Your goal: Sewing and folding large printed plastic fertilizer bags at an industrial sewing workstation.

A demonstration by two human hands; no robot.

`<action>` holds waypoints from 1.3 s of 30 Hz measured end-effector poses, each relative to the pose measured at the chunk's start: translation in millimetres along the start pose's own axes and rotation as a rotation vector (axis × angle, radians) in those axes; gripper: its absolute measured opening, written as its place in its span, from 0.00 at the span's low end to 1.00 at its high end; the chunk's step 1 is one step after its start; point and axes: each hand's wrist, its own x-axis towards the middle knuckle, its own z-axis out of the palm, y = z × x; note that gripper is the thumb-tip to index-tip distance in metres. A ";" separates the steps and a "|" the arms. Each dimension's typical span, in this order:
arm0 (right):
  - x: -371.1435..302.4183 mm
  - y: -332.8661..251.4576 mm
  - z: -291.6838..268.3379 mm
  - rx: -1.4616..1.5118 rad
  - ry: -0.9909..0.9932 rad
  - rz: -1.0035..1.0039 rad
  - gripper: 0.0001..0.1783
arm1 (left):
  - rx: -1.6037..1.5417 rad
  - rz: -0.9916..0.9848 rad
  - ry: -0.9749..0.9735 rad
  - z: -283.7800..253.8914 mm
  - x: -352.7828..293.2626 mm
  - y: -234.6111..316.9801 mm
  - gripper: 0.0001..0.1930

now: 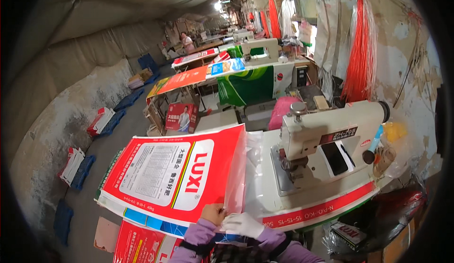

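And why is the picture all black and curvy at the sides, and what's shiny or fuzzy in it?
In the head view, the fisheye lens leaves black corners and bends straight edges near the rim; also in the head view, the far lamp glares white, the distant person is too small and soft to see well, and the near red-and-white printed sack looks sharper.

The sleeves (201,231) were plain lilac, crossed by black bands (280,247); a white glove (247,225) covered the right hand (239,223); dark checked cloth (236,254) showed between.
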 end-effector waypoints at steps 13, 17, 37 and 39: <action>64.2 52.2 -60.3 0.171 0.635 0.129 0.17 | 0.631 0.031 -0.072 -121.3 -242.0 15.0 0.04; 39.3 45.8 -63.3 -0.427 0.781 0.415 0.27 | 0.565 -0.086 0.060 -141.9 -254.5 27.0 0.14; 32.5 26.2 -111.1 -0.876 0.752 0.205 0.09 | 0.655 0.159 0.211 -151.9 -242.3 -22.8 0.17; 29.4 11.3 -115.2 -1.078 0.574 0.394 0.07 | 0.655 0.221 0.186 -154.6 -245.6 -15.2 0.18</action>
